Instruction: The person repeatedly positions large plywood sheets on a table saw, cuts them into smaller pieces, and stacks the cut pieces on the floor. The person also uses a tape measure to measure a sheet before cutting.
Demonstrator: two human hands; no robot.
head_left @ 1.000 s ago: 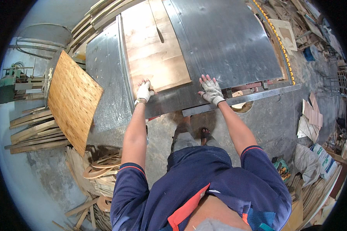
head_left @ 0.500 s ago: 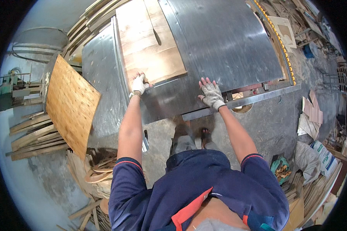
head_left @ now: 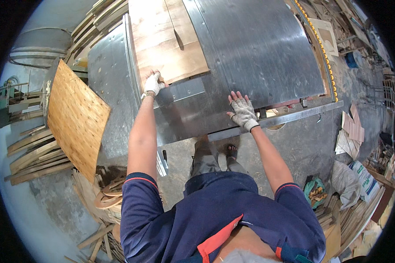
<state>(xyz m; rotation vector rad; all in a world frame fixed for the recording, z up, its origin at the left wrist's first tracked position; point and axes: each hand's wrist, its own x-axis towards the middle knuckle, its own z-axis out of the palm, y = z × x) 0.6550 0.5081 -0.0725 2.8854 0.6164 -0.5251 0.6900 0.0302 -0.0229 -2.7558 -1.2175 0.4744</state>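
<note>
A light plywood board (head_left: 171,61) lies on a grey metal machine table (head_left: 259,48). My left hand (head_left: 153,83), in a fingerless white glove, grips the board's near left corner. Its fingers reach over the top and its thumb lies along the near edge. A narrow dark slit (head_left: 176,33) runs in from the board's far side, widening to a dark, blade-like shape at its near end. My right hand (head_left: 243,112), gloved the same way, rests flat on the table to the right of the board, fingers spread and holding nothing. A metal plate (head_left: 186,90) shows just before the board.
A metal rail (head_left: 289,115) borders the table's near right edge. Another plywood sheet (head_left: 77,118) leans at the left, beside stacked wood strips (head_left: 37,158). Sacks (head_left: 346,182) and a green bag of offcuts (head_left: 316,193) stand on the floor at the right.
The plywood board has slid a little away from me, with my left hand moving along on its corner. More of the metal plate shows. My right hand stays flat on the table.
</note>
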